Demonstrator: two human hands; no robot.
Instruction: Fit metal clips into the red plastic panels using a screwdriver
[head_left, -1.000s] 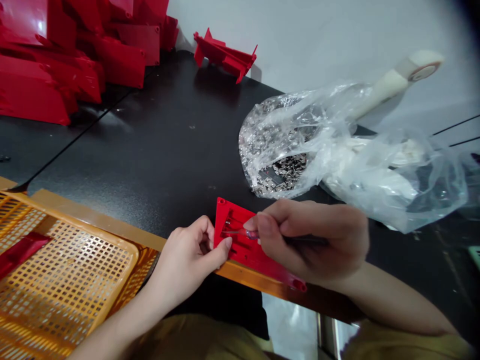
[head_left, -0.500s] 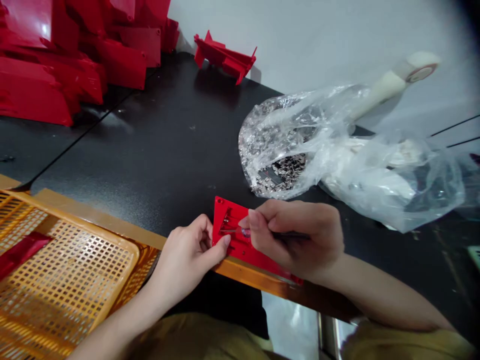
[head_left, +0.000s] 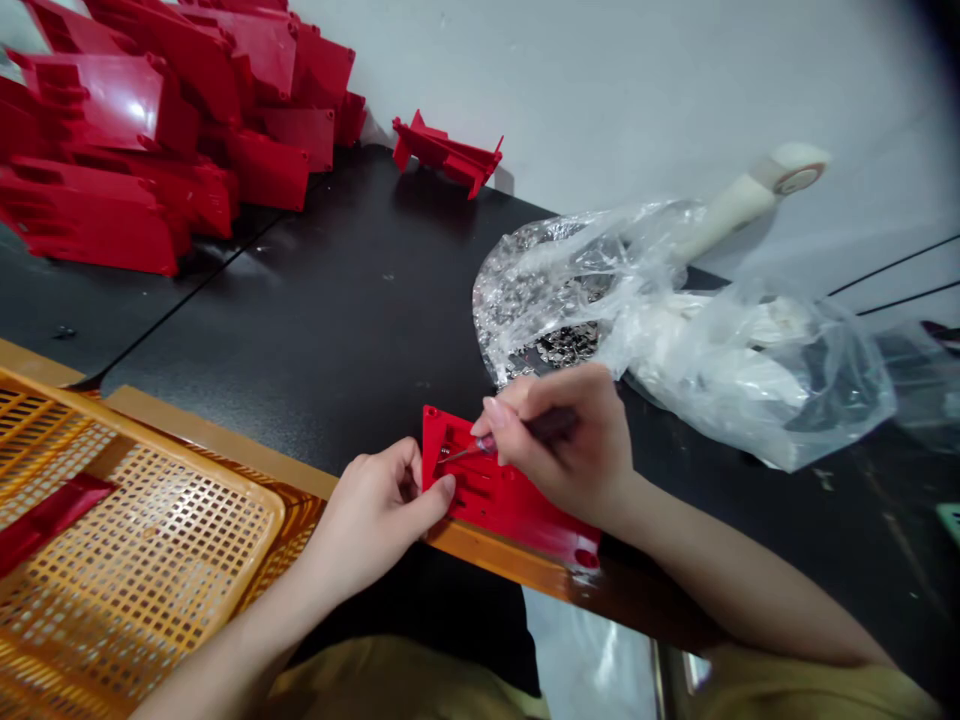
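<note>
A red plastic panel (head_left: 480,490) with raised ribs lies at the front edge of the black table. My left hand (head_left: 390,510) grips its left end, thumb on top and fingers curled at the side. In my right hand (head_left: 566,440) is a slim screwdriver (head_left: 486,443), held like a pen; my fingers hide most of its handle. Its thin metal shaft points down and left into the panel's upper left slot. A small metal spring-like contact (head_left: 445,452) shows beside the tip.
A clear plastic bag (head_left: 517,290) of small metal pieces lies behind my right hand, with another bag (head_left: 810,370) of white items beside it. Red panels (head_left: 112,210) are piled at the back left; one red part (head_left: 448,155) stands alone. An orange basket (head_left: 165,520) is at left.
My right hand has shifted slightly left and tilted the screwdriver's shaft more steeply. The left hand keeps its hold on the panel. The camera view has moved a little.
</note>
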